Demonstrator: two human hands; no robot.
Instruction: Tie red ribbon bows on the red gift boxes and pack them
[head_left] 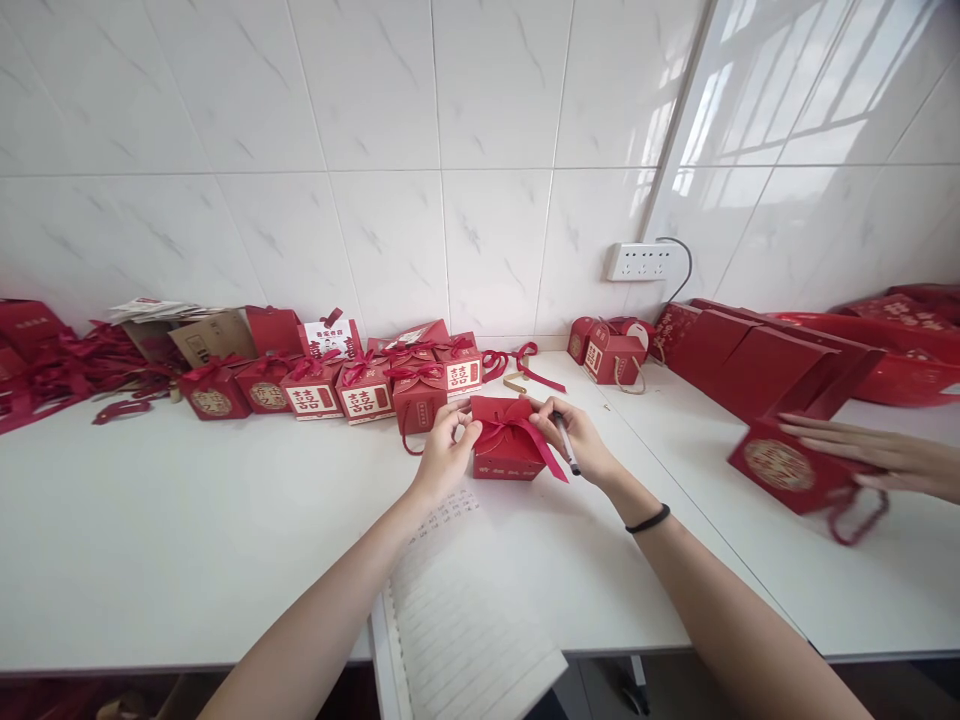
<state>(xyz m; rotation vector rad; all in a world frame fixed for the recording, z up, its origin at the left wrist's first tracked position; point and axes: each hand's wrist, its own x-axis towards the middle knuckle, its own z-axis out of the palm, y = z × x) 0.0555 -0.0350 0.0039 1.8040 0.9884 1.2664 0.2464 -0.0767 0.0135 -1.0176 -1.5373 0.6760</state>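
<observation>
A small red gift box [504, 465] stands on the white table in front of me, tied on top with a red ribbon bow [546, 448]. My left hand [448, 440] pinches the box's upper left edge between thumb and fingers. Against the upper right side of the box rests my right hand [576, 438], its fingers closed around a pen [565, 440] that points down. Whether those fingers also grip the ribbon is hard to make out. An open notebook [465, 610] with handwritten lines lies below the box, over the table's front edge.
Several tied red boxes [300, 392] line the back left, beside loose ribbons [97, 360]. Small boxes [611, 355] stand under a power strip [641, 262]. At right, another person's hand [885, 450] touches a red box [784, 465], near red bags [750, 350] and a red basin [900, 370].
</observation>
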